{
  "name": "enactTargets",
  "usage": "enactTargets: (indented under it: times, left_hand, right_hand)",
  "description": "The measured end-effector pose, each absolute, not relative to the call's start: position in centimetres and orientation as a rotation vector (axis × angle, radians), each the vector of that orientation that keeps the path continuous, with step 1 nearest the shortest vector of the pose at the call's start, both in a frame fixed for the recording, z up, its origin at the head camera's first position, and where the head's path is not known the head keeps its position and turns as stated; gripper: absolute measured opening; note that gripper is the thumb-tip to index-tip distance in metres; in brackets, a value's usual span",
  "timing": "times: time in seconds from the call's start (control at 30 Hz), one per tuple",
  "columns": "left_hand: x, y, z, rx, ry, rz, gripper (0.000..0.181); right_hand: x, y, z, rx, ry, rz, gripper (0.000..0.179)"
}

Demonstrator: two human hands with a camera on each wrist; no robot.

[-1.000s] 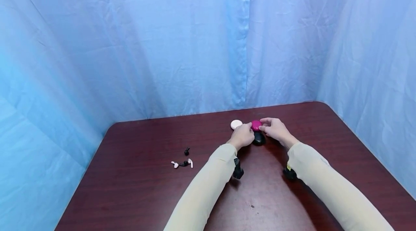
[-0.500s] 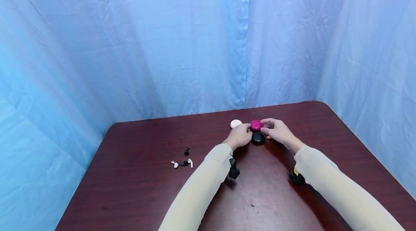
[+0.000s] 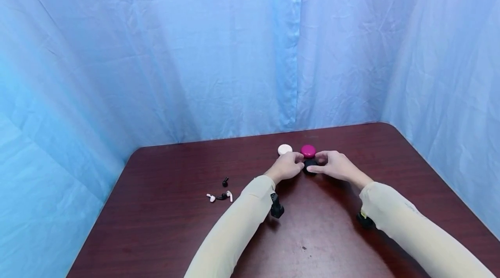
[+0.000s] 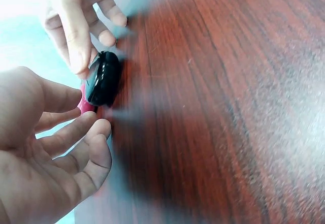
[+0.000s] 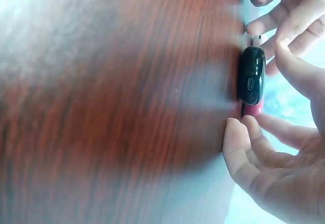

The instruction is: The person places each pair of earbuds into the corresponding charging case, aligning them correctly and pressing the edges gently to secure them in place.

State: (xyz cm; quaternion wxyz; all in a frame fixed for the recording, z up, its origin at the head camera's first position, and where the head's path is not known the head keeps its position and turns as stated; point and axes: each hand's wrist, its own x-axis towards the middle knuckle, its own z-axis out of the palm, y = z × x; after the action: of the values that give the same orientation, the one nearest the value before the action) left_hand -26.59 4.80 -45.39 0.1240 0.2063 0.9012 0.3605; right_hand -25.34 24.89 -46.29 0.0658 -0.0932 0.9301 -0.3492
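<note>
A glossy black earbud case (image 3: 310, 163) lies on the table between the two hands; its charging port faces the camera in the right wrist view. On its left, my left hand (image 3: 286, 166) has loosely bent fingers, with the thumb close to the case. My right hand (image 3: 339, 167) comes from the right, its thumb overlapping the black case in the head view. In the right wrist view a gap shows between the right fingers (image 5: 236, 135) and that case. Just behind sits a magenta case (image 3: 308, 151), and a white case (image 3: 284, 149) stands beyond the left hand.
Loose earbuds lie to the left on the dark red table (image 3: 164, 226): a black one (image 3: 225, 182), another black one (image 3: 222, 196), a white one (image 3: 211, 198) and a second white one (image 3: 229, 196). Blue curtains (image 3: 218, 52) hang along the table's far and side edges.
My right hand has come away from the magenta case and moved toward me, to the black case. The left hand has shifted slightly left and nearer, off the magenta case's edge.
</note>
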Motion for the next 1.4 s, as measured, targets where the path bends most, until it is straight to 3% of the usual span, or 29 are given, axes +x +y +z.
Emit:
enactTargets:
  times: [0.3,0.6,1.4]
  left_hand:
    - [-26.0,4.7,-46.2,0.551,2.599,1.106,0.035]
    - [-25.5,3.9,-46.5,0.628,2.485,1.113,0.034]
    - [-23.8,1.9,-47.0,0.734,2.412,1.161,0.030]
  right_hand:
    - [-25.3,24.5,-46.6,-0.356,2.848,-0.927,0.057]
    - [-24.6,24.4,-47.0,-0.493,2.774,-1.119,0.046]
    - [-23.4,23.9,-46.5,-0.486,2.539,-1.156,0.035]
